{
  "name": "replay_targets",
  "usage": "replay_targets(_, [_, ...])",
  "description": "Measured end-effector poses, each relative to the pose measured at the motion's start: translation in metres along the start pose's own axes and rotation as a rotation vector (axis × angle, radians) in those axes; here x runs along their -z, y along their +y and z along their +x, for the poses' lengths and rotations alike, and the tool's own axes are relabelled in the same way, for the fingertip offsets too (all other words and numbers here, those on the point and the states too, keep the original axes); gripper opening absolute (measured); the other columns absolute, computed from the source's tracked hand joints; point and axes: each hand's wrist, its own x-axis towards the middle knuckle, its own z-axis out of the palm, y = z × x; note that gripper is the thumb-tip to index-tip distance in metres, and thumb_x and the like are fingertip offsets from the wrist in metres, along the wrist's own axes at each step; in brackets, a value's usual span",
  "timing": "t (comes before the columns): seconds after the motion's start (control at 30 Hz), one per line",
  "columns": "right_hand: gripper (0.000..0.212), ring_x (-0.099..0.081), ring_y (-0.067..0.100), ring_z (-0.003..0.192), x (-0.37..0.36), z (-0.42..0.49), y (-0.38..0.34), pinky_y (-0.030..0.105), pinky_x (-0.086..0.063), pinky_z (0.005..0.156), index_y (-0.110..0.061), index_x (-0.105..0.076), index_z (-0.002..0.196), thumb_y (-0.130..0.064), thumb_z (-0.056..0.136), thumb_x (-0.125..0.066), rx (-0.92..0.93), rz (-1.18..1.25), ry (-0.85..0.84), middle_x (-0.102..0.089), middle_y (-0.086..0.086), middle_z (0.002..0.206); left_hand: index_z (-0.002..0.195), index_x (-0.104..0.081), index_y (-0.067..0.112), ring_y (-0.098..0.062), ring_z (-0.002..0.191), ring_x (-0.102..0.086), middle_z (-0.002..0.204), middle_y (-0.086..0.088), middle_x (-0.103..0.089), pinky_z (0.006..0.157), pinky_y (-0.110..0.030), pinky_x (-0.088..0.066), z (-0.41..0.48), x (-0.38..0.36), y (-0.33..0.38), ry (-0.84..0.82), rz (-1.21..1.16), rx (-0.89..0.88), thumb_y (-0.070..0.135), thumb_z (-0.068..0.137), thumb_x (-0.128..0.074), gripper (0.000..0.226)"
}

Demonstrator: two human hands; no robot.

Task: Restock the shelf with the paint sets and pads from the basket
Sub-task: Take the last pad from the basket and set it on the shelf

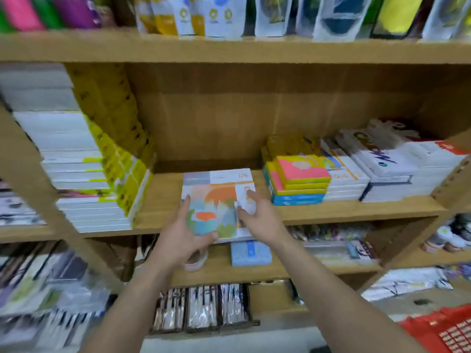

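Observation:
A pad with an orange, blue and green cover [216, 207] lies on the middle wooden shelf [331, 211], its near edge sticking out over the shelf front. It rests on another pad [221, 175] whose grey and white top shows behind it. My left hand [182, 233] grips the pad's near left corner, thumb on the front edge. My right hand [257, 215] presses on the pad's right side with fingers spread. The red basket [443, 329] sits at the bottom right.
A leaning stack of white and yellow pads [96, 174] fills the shelf's left part. Yellow, pink and blue boxes [298, 179] and white pads [387, 164] stand to the right. A blue box [251, 253] lies on the shelf below. Pouches [216, 16] line the top shelf.

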Motion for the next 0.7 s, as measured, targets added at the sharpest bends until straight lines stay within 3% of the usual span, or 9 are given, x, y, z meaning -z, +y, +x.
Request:
replay_targets(0.07, [0.068,-0.057,0.032,0.133,-0.01,0.015,-0.006,0.036,-0.048,0.1,-0.018,-0.042,0.155,-0.041,0.094,-0.062,-0.011,-0.119,-0.032,-0.055,0.009,0.153,0.159,-0.019,0.032,-0.03,0.139,-0.041,0.157,-0.005,-0.038,0.108,-0.042,-0.04,0.014,0.007,-0.006,-0.045,0.152,0.009,0.088,0.042,-0.07,0.139])
replay_targets(0.2, [0.059,-0.034,0.028,0.15,-0.017,0.031,-0.011,0.033,-0.027,0.119,-0.021,-0.053,0.149,-0.043,0.094,-0.059,0.1,-0.345,-0.018,-0.04,0.008,0.164,0.158,-0.023,0.037,-0.036,0.145,-0.02,0.165,-0.003,-0.026,0.112,-0.052,-0.024,0.036,0.01,-0.013,0.026,0.507,-0.01,0.09,0.059,-0.06,0.118])
replay_targets(0.33, [0.046,-0.043,0.027,0.138,-0.026,0.027,0.002,0.036,-0.036,0.112,-0.028,-0.061,0.139,-0.045,0.097,-0.054,0.155,-0.453,0.059,-0.049,0.003,0.152,0.157,-0.026,0.036,-0.037,0.143,-0.028,0.167,-0.002,-0.024,0.111,-0.051,-0.029,0.06,0.0,-0.016,0.081,0.447,0.022,0.092,0.065,-0.05,0.11])
replay_targets(0.47, [0.047,-0.046,0.028,0.136,-0.032,0.042,0.01,0.042,-0.045,0.107,-0.036,-0.049,0.148,-0.033,0.101,-0.048,0.165,-0.545,0.109,-0.043,0.002,0.159,0.153,-0.036,0.033,-0.036,0.144,-0.031,0.164,-0.008,-0.03,0.114,-0.046,-0.031,0.09,-0.003,-0.013,0.161,0.39,0.027,0.084,0.072,-0.056,0.098])
replay_targets(0.6, [0.054,-0.043,0.03,0.144,-0.041,0.054,0.008,0.045,-0.04,0.116,-0.033,-0.038,0.156,-0.034,0.103,-0.04,0.155,-0.56,0.056,-0.031,0.003,0.168,0.152,-0.039,0.036,-0.03,0.151,-0.02,0.167,-0.005,-0.024,0.118,-0.046,-0.026,0.103,-0.004,-0.021,0.173,0.32,0.032,0.076,0.072,-0.066,0.093])
replay_targets(0.7, [0.053,-0.04,0.029,0.146,-0.041,0.054,0.012,0.046,-0.036,0.119,-0.033,-0.035,0.157,-0.034,0.104,-0.038,0.153,-0.577,0.047,-0.029,0.002,0.169,0.15,-0.04,0.034,-0.029,0.15,-0.023,0.166,-0.002,-0.025,0.118,-0.045,-0.029,0.102,-0.008,-0.02,0.213,0.315,0.042,0.073,0.074,-0.068,0.09])
